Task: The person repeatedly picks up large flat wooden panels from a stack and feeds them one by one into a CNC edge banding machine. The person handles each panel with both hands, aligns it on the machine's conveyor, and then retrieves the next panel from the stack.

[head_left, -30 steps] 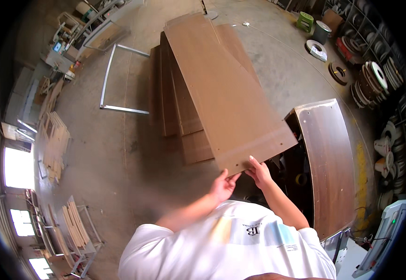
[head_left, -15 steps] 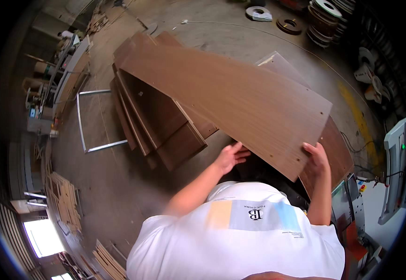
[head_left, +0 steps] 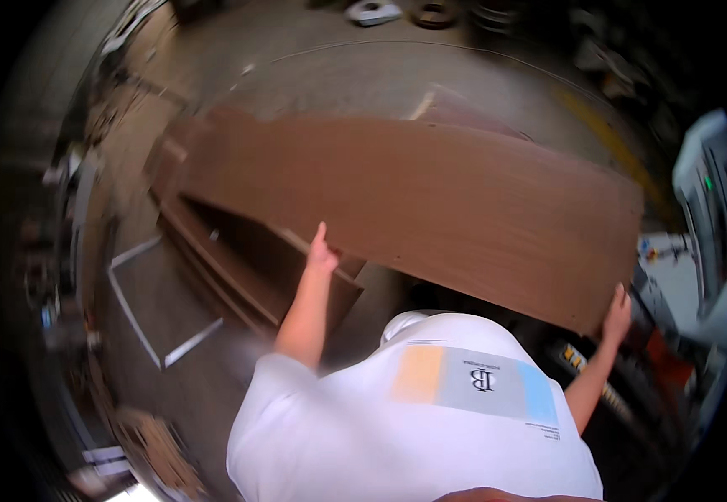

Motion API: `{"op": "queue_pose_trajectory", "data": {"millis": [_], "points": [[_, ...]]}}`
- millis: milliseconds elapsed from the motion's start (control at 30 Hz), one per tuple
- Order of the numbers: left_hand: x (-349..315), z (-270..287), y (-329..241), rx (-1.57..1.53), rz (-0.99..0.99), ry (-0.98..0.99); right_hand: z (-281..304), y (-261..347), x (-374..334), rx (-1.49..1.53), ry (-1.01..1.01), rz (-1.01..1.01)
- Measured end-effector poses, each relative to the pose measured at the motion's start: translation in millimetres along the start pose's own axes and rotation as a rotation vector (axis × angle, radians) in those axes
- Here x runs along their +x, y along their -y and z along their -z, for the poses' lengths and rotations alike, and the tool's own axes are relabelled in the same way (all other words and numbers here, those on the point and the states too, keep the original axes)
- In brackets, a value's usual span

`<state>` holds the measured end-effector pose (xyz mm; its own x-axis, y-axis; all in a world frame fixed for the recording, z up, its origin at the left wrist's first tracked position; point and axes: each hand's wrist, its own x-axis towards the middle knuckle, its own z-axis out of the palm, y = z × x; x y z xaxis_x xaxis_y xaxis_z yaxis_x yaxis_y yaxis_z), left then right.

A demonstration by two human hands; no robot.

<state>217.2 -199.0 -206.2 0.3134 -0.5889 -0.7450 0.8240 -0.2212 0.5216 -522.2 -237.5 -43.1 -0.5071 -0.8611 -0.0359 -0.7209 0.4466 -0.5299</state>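
Currently, left hand (head_left: 323, 255): partly closed, grasping the brown panel (head_left: 430, 209) by its near long edge; one digit points up over the face, while the rest curl at the edge, too blurred to tell one by one.
Right hand (head_left: 618, 316): bent around the panel's right end, close to the near corner, fingertips against the short edge; how far they reach underneath cannot be seen.
Brown panel: held between both hands, face up, stretching across the view in front of the white shirt (head_left: 355, 418); its left part overlaps the stacked boards (head_left: 250, 268).
Stacked boards: brown too, lying to the left of the left hand, partly covered by the panel.
Metal frame (head_left: 193, 342): on the floor, left of the stacked boards.
Grey machine (head_left: 702, 201): at the far right, beyond the right hand.
Yellow floor stripe (head_left: 606, 130): past the panel's far edge, on the right.
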Motion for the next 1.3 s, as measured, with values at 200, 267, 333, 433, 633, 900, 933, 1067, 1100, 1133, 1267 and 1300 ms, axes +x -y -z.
{"op": "queue_pose_trajectory", "data": {"millis": [200, 267, 333, 433, 633, 900, 933, 1067, 1100, 1133, 1267, 1300], "points": [[10, 10, -2, 0.034, 0.084, -0.116, -15, 45, -38, -0.295, -0.11, -0.3], [2, -5, -6, 0.114, 0.059, -0.114, -20, 35, -46, -0.267, -0.137, -0.307], [-5, -13, -11, 0.138, 0.092, -0.064, -21, 26, -65, -0.246, -0.146, -0.323], [-3, -3, -29, 0.195, 0.089, 0.003, -34, 12, -98, -0.238, -0.179, -0.335], [15, 12, -51, 0.291, 0.117, 0.03, -44, -26, -154, -0.203, -0.259, -0.337], [-47, -40, 35, 0.418, 0.128, 0.095, -25, -158, -175, -0.386, -0.463, -0.281], [-62, -50, 54, 0.411, 0.129, 0.13, -15, -175, -173, -0.418, -0.484, -0.276], [-95, -76, 120, 0.436, 0.197, 0.141, 21, -245, -155, -0.5, -0.548, -0.37], [-106, -88, 140, 0.452, 0.198, 0.123, 31, -255, -150, -0.518, -0.537, -0.427], [-117, -100, 160, 0.468, 0.2, 0.106, 39, -267, -147, -0.525, -0.564, -0.444], [-145, -125, 215, 0.454, 0.213, 0.115, 64, -284, -139, -0.463, -0.709, -0.406], [-142, -124, 226, 0.458, 0.215, 0.131, 70, -278, -141, -0.432, -0.749, -0.371]]}}
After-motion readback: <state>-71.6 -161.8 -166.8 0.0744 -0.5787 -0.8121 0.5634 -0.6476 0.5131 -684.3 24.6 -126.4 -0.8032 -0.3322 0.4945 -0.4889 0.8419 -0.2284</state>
